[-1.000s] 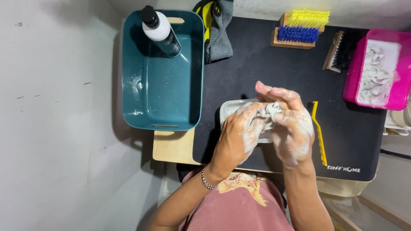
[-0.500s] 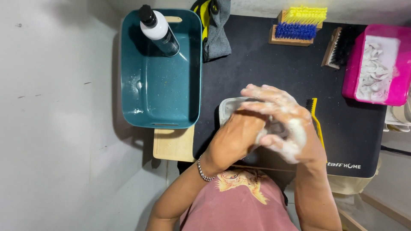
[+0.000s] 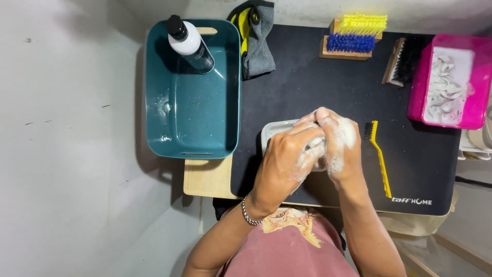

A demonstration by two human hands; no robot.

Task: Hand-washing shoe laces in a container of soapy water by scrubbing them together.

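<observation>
Both my hands are covered in white foam and pressed together over a small grey tray [image 3: 271,131] on a black mat [image 3: 307,87]. My left hand [image 3: 287,160], with a bracelet at its wrist, wraps over a small white soapy item [image 3: 316,149] that is mostly hidden. From the other side, my right hand [image 3: 342,144] closes against that item. I cannot tell what the item is.
A teal tub [image 3: 154,102] holding a leaning black-and-white bottle [image 3: 189,43] stands at the left. A thin yellow-handled brush [image 3: 380,160] lies right of my hands. At the back are a grey cloth [image 3: 256,46], a yellow-and-blue brush [image 3: 353,36], a dark-bristled brush [image 3: 400,64] and a pink box [image 3: 416,92].
My hands have rubbed and closed together over the tray. The right hand, spread open a second ago, is now curled tight against the left.
</observation>
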